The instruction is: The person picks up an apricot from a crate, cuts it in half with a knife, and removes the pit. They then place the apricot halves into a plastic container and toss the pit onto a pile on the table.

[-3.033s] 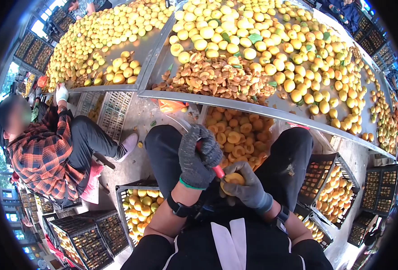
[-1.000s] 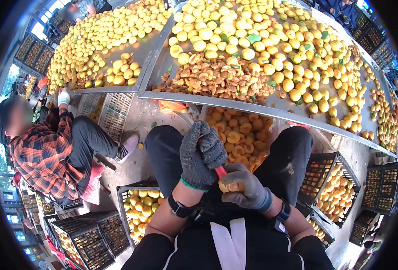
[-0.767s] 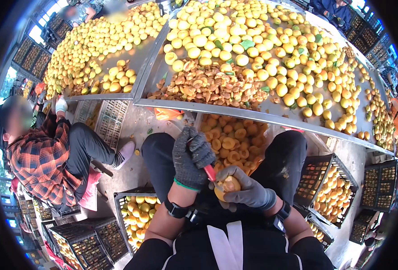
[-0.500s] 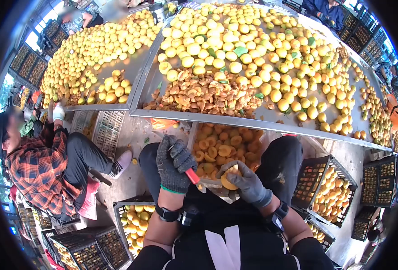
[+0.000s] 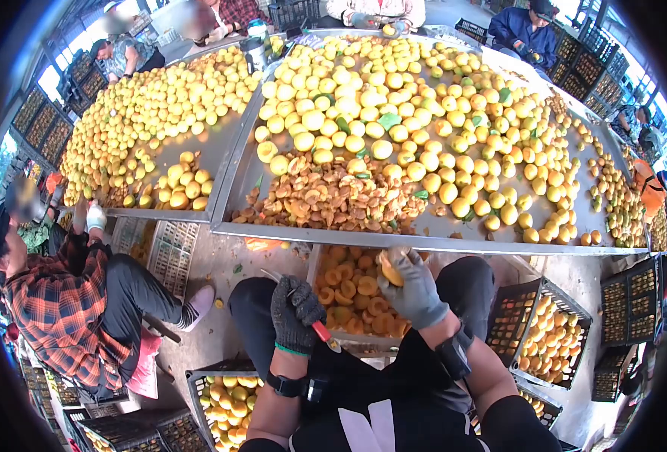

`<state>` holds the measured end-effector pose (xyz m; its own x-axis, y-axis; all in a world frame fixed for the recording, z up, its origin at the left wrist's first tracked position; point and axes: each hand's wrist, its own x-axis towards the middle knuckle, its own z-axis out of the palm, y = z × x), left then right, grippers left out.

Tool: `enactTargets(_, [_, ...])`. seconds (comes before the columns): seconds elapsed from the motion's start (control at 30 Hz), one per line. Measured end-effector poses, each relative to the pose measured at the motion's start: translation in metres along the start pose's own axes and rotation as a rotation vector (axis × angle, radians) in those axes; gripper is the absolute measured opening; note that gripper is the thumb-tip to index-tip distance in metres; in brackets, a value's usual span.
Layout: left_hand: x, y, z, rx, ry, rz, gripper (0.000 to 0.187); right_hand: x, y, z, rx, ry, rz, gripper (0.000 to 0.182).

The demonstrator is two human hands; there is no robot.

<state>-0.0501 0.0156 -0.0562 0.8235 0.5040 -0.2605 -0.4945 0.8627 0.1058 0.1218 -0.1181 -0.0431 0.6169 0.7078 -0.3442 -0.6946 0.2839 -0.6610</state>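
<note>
My left hand [image 5: 297, 313], in a dark grey knit glove, is closed around a red-handled knife [image 5: 321, 331]. Metal shows at both ends of the fist. In a lighter grey glove, my right hand [image 5: 416, 294] grips a yellow-orange apricot [image 5: 390, 268] above the crate between my knees. Halved apricots [image 5: 348, 285] fill that crate. Beyond it, the metal table [image 5: 333, 236] carries whole yellow apricots [image 5: 454, 169] and a heap of brownish apricot pits and scraps [image 5: 341, 194] at its near edge.
Black crates of apricots stand at my right [image 5: 548, 331] and lower left [image 5: 228, 407]. A co-worker in a plaid shirt [image 5: 62, 301] sits at my left, by a second fruit-covered table section [image 5: 160, 215]. Other people work along the far side.
My right hand has moved up and forward with the apricot, away from the knife. My left hand has dropped slightly, still holding the knife. The head view has tilted up, showing more people.
</note>
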Motion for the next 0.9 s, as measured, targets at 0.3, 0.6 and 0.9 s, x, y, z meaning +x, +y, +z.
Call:
enactTargets(0.3, [0.008, -0.001, -0.018, -0.057, 0.005, -0.089, 0.027, 0.105, -0.037, -0.004, -0.507, 0.253, -0.404, 0.029])
enactTargets(0.6, [0.013, -0.001, -0.027, -0.042, 0.024, -0.093, 0.023, 0.008, -0.002, -0.028, -0.617, -0.086, 0.135, 0.03])
enactTargets(0.9, [0.012, -0.015, -0.038, 0.138, 0.074, -0.186, 0.022, 0.006, -0.013, -0.043, -1.358, -0.414, -0.414, 0.026])
